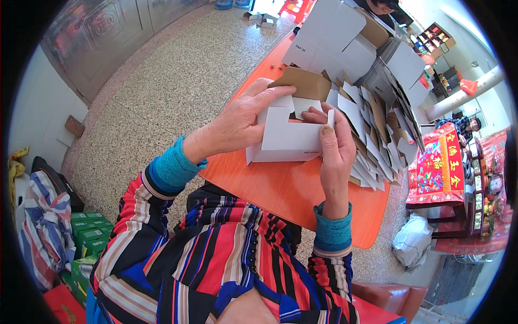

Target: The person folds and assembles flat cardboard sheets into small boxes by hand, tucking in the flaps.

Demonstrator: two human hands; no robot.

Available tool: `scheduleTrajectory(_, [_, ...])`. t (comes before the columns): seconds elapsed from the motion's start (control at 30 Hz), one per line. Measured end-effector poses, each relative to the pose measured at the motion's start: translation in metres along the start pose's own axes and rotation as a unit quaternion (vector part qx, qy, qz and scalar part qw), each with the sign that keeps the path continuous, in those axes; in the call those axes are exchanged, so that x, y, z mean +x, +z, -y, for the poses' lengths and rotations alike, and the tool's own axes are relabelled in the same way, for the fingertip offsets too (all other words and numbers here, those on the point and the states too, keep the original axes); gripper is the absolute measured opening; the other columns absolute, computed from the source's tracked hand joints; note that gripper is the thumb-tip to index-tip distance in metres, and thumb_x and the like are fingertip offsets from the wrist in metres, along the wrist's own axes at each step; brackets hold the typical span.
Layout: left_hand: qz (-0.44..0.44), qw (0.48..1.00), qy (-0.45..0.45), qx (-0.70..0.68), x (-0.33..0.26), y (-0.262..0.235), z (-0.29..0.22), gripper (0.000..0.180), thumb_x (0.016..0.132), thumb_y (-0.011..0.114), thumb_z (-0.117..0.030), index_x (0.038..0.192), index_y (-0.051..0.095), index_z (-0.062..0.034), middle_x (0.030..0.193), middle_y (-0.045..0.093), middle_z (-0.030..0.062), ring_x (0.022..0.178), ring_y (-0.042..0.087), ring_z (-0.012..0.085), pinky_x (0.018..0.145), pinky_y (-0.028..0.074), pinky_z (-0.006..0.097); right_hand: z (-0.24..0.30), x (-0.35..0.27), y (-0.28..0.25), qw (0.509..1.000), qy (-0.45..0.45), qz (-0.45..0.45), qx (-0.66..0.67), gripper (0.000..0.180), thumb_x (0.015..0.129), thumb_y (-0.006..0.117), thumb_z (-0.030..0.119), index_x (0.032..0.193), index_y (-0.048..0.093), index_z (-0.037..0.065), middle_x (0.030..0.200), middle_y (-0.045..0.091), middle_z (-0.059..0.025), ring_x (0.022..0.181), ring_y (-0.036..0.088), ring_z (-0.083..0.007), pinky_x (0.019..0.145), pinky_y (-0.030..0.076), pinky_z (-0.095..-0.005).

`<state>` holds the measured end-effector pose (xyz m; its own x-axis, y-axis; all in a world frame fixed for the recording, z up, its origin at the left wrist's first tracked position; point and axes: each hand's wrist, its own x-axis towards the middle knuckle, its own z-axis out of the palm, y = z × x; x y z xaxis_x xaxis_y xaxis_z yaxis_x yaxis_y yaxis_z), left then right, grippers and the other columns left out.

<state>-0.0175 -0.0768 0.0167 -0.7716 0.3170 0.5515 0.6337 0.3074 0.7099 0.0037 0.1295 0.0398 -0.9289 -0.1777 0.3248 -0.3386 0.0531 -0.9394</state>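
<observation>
A small white cardboard box [294, 141] with a brown inner side stands partly folded on the orange table, a raised brown flap [304, 82] at its far side. My left hand [237, 121] grips the box's left side, its fingers reaching along the upper edge to the base of that flap. At the right end, my right hand [337, 146] is closed on the box, thumb on the outside and fingers curled over the edge into it. The orange tabletop shows through an opening between the panels.
Flat cardboard blanks [372, 129] lie in a fanned heap right of the box, with larger white sheets [332, 32] standing behind. The orange table [259, 181] has a rounded near edge. Beyond the far end, a person [380, 6] is partly visible. Green boxes [89, 232] are stacked at lower left.
</observation>
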Motion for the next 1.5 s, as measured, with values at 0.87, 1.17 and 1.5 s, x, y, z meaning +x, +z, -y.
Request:
scheduleTrajectory(0.87, [-0.126,0.949,-0.074,-0.281,-0.015,0.017,-0.002,0.062,0.078,0.054,-0.003,0.136,0.035,-0.0045,0.13,0.047,0.0144,0.111,0.051,0.0277,0.094,0.042,0.036,0.0,0.007,-0.006,0.995,-0.007,-0.086,-0.053,0.037,0.089,0.051,0.003,0.125,0.056,0.001,0.115,0.062,-0.0103,0.103,0.057,-0.0181,0.092,0.043,-0.0291])
scheduleTrajectory(1.17, [-0.064,0.94,-0.048,-0.331,-0.014,0.017,-0.01,0.069,0.072,0.058,-0.001,0.136,0.032,-0.0043,0.127,0.045,0.0152,0.111,0.048,0.0258,0.095,0.04,0.035,-0.007,0.007,-0.004,0.995,-0.007,-0.095,-0.025,0.038,0.089,0.051,0.005,0.126,0.054,0.002,0.115,0.06,-0.0084,0.106,0.054,-0.0191,0.096,0.039,-0.0305])
scheduleTrajectory(1.5, [-0.147,0.943,-0.134,-0.268,-0.009,0.018,-0.013,0.053,0.075,0.057,-0.002,0.125,0.039,-0.0037,0.115,0.05,0.0132,0.104,0.05,0.0221,0.092,0.041,0.033,-0.006,0.005,-0.003,0.994,0.022,-0.016,0.102,0.045,0.083,0.053,-0.003,0.128,0.052,0.003,0.122,0.054,-0.0095,0.112,0.05,-0.0202,0.096,0.039,-0.0308])
